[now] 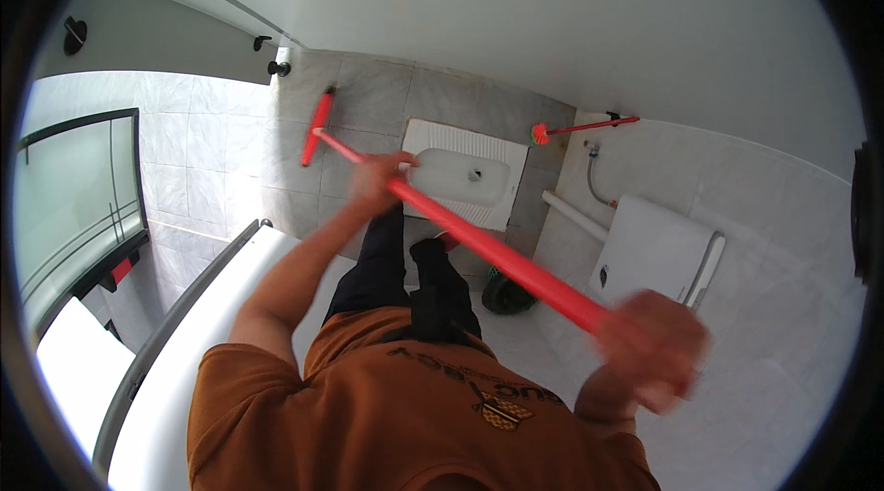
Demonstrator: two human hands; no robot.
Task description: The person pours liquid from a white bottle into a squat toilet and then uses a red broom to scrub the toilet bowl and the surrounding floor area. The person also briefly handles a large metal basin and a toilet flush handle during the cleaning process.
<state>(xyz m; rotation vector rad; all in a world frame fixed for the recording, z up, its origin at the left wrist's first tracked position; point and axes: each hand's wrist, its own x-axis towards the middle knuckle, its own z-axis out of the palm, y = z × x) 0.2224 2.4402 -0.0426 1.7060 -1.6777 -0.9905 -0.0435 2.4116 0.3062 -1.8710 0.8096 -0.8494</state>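
Both my hands are on a red long-handled floor squeegee (pixel 497 254), its handle slanting across in front of me. My left hand (pixel 376 185) is closed around the handle on the side toward the head, one finger stretched along past it. Near the handle's other end my right hand (pixel 652 344) is wrapped around it, smeared by motion. At far left, the squeegee's red crossbar head is on the grey tiled floor (pixel 368 104), left of a white squat toilet (pixel 470 169).
A red toilet brush (pixel 589 126) leans by the wall at the far right corner. A white cistern (pixel 656 247) with a pipe hangs on the right wall. A dark bin (pixel 506 294) stands below it. Grey partition panels (pixel 166 26) close in the left and far sides.
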